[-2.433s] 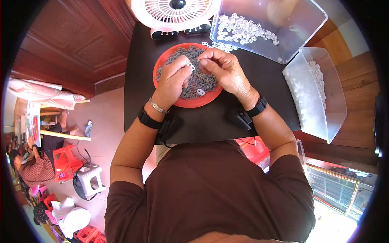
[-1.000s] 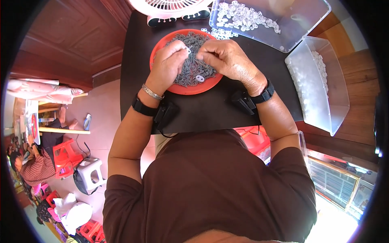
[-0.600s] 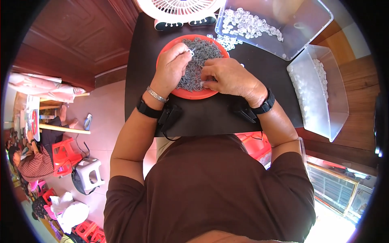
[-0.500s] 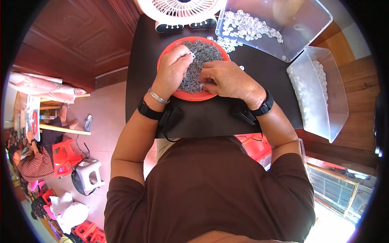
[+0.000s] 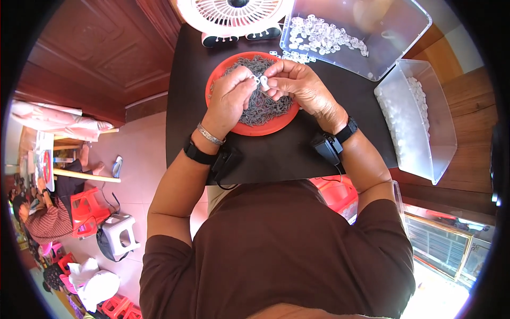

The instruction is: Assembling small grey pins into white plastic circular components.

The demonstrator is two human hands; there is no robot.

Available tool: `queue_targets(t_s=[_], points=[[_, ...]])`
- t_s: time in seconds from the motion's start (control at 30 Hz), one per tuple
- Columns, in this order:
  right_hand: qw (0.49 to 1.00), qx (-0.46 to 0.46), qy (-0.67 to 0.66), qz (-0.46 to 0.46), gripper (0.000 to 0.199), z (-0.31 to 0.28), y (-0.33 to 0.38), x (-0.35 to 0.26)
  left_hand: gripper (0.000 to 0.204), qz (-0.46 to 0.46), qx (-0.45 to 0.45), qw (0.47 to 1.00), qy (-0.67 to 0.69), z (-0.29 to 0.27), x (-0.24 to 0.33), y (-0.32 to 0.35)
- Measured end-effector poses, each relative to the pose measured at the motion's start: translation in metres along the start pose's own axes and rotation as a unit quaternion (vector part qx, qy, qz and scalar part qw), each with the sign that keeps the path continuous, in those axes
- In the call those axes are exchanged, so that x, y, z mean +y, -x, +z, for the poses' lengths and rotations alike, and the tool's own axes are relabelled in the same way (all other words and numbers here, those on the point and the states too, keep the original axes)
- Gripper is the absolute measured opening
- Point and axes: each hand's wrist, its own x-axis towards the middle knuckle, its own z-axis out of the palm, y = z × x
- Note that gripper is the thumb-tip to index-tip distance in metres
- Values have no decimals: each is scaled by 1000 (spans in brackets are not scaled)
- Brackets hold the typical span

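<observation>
A: Near first: both hands?
B: Left hand (image 5: 232,98) and right hand (image 5: 298,87) meet fingertip to fingertip, pinched narrow on one small white plastic clip (image 5: 262,82) between them.
A: Where's it sit?
B: Above the round orange plastic dish (image 5: 241,124) of small grey metal parts (image 5: 265,106), on the black counter (image 5: 276,154). Equally near both hands; long axis too small to tell.
A: Farther?
B: Clear plastic bin (image 5: 404,32) of white clips, white fan (image 5: 234,16).

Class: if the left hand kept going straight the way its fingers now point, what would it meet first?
Probably the right hand: the left hand points up and to the right, toward the small white piece pinched between both, above the red plate. Depth is unclear.
</observation>
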Motion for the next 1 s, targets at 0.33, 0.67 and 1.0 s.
queue_targets(t_s=[0.33,0.67,1.0], points=[[999,7,-36,-23,19,-1,2,-3,15,15,-4,999,-41,1,-4,0],[991,-15,106,-75,22,11,6,-2,20,-33,-20,998,45,5,5,1],[990,-19,101,-95,20,9,7,2,17,-92,-59,966,233,4,-2,-2]])
